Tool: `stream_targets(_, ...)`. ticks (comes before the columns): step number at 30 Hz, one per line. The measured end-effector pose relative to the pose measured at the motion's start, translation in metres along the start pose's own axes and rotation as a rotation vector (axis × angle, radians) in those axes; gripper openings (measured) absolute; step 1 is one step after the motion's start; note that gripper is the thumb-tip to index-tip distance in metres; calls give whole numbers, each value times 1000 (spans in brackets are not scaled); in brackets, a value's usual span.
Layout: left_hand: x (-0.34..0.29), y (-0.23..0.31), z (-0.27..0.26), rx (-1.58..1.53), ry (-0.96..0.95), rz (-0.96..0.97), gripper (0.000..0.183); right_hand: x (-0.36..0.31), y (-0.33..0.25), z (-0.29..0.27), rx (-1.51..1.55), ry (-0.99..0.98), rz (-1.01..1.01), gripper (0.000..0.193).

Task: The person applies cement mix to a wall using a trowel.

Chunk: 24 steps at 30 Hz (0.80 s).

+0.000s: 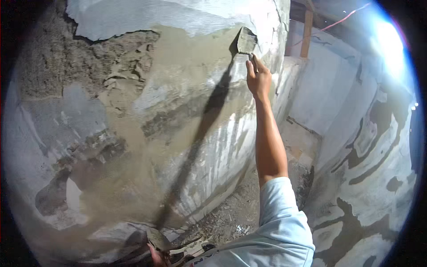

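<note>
My right arm is stretched up, and my right hand point(259, 79) is closed around the handle of a trowel point(247, 41). Its mortar-smeared blade lies at the wall point(209, 13), near the wall's upper right corner. Wet brown mortar point(191, 49) coats the surface left of the blade. Low in the picture, my left hand point(156, 257) is partly cut off by the lower edge. It grips a flat greyish-brown piece point(158, 240) coated with mortar; what kind of tool this is I cannot make out.
Rough bare masonry point(89, 58) shows at upper left, beside a ragged plaster edge. Rubble covers the floor point(231, 213) along the wall's foot. A second patched wall point(369, 178) stands at right, below a bright lamp point(389, 46). A wooden post point(307, 33) rises behind.
</note>
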<state>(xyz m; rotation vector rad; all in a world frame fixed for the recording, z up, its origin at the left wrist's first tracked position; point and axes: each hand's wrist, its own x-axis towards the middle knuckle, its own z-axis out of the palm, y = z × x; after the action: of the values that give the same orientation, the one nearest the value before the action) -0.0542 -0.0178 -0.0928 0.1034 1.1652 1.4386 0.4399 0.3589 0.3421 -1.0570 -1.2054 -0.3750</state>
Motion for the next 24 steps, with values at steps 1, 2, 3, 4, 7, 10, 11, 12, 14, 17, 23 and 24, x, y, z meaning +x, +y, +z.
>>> stream_targets(1, -1, 0, 0, -3, 5, 7, 76, -10, -10, 7, 44, 8, -10, 34)
stream_targets(2, -3, -1, -1, -6, 10, 9, 76, -22, -22, 15, 119, 14, -71, 34)
stream_targets(3, -3, 1, -1, -6, 13, 8, 76, -36, -30, 15, 5, -61, -96, 35)
stream_targets(4, -4, 1, -1, -7, 10, 1, 76, -49, -52, 10, -115, -136, -125, 36)
stream_targets(7, -5, 6, -3, 9, 10, -38, 76, -99, -96, 27, -86, -105, -372, 41)
stream_targets(10, -6, 11, -8, 19, 16, -49, 77, -123, -110, 22, 41, -197, -408, 42)
stream_targets(11, 0, 13, -7, 25, 12, -43, 77, -118, -95, 19, 56, -188, -404, 43)
stream_targets(12, 11, 8, 0, 32, -20, -66, 78, -96, -56, 15, -5, 6, -537, 42)
stream_targets(14, 12, 7, -16, 5, -8, -39, 80, -64, -39, 9, 252, 29, 15, 36)
stream_targets(17, -3, 7, -15, 60, -112, -83, 76, -14, 23, -7, 322, 17, 190, 34)
stream_targets(23, 21, -1, -95, -109, -9, 58, 72, -93, -72, 31, -3, -160, -161, 34)
stream_targets(24, 21, -9, -85, -109, -27, 26, 72, -109, -58, 31, -15, -63, -452, 36)
